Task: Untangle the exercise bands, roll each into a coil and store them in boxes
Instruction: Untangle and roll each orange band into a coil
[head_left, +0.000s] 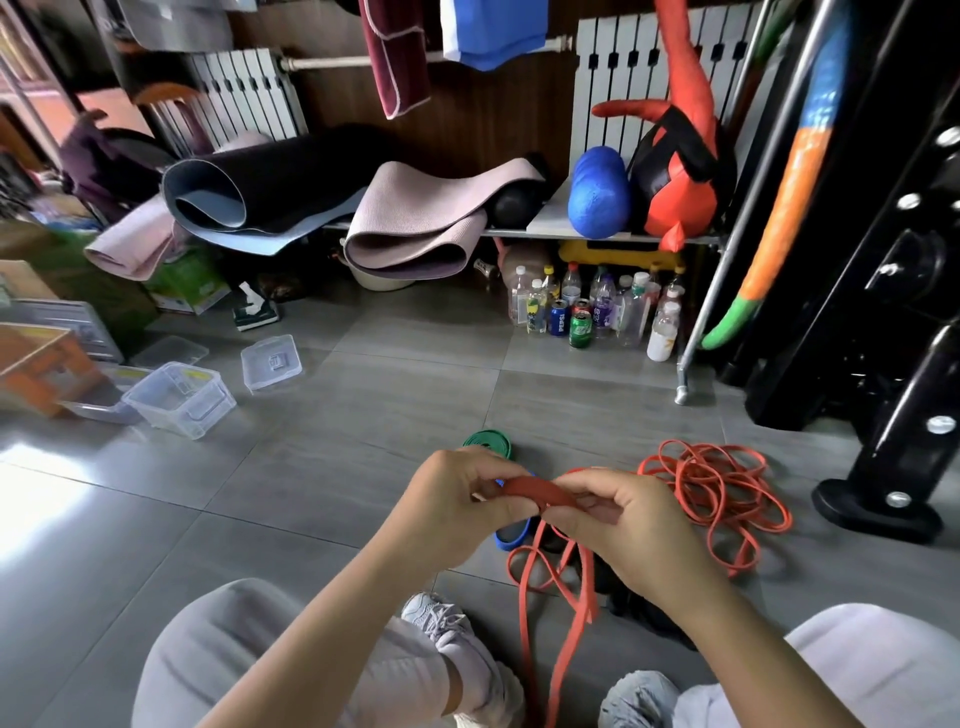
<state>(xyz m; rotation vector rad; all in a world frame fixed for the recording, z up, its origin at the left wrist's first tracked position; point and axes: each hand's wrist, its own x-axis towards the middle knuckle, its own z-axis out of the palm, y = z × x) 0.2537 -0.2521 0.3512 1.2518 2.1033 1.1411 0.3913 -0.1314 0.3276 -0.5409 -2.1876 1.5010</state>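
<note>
My left hand (457, 499) and my right hand (618, 519) both pinch a flat red exercise band (540, 493) just above the floor; its loose length (566, 623) hangs down between my legs. A tangled heap of thin orange-red bands (722, 499) lies on the tiles to the right. A coiled green band (488, 441) sits beyond my left hand. A coiled blue band (511, 535) lies under my hands, mostly hidden. Clear plastic boxes (179, 397) stand open at the left, with a lid (270, 361) lying nearby.
A black steel rack base (878, 509) stands at the right. Bottles and cans (597, 312) crowd under a low shelf holding rolled mats (415, 223) and a blue roller (597, 192). Cardboard boxes (41, 364) sit far left. My knees and shoes fill the bottom.
</note>
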